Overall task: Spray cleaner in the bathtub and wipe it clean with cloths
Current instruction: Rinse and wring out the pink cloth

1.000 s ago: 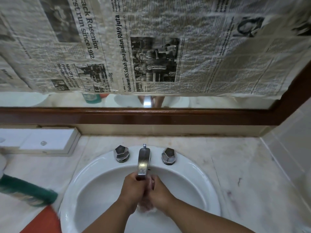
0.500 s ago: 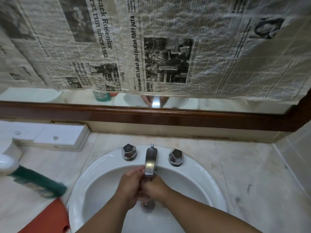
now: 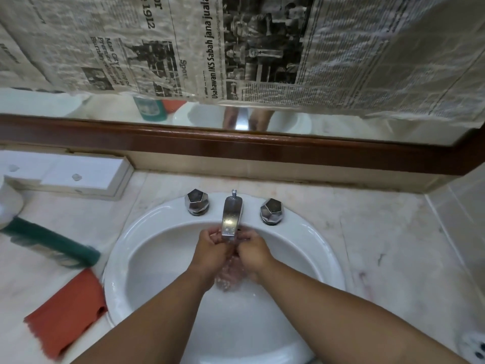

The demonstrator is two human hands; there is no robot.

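1. Several sheets of newspaper point(image 3: 262, 48) hang over the mirror, far beyond the hands.
2. Pale counter point(image 3: 393, 245) spreads out to either side of both hands.
3. White sink point(image 3: 315, 245) surrounds them.
4. Green bottle point(image 3: 52, 240) lies on its side, well left of the left hand point(image 3: 212, 248).
5. Red cloth point(image 3: 65, 311) lies flat beside the left forearm, at the sink's rim.
6. Left hand and right hand point(image 3: 253, 249) meet, fingers curled, holding nothing, in running water.
7. Tap point(image 3: 231, 216) sits just above their fingertips.
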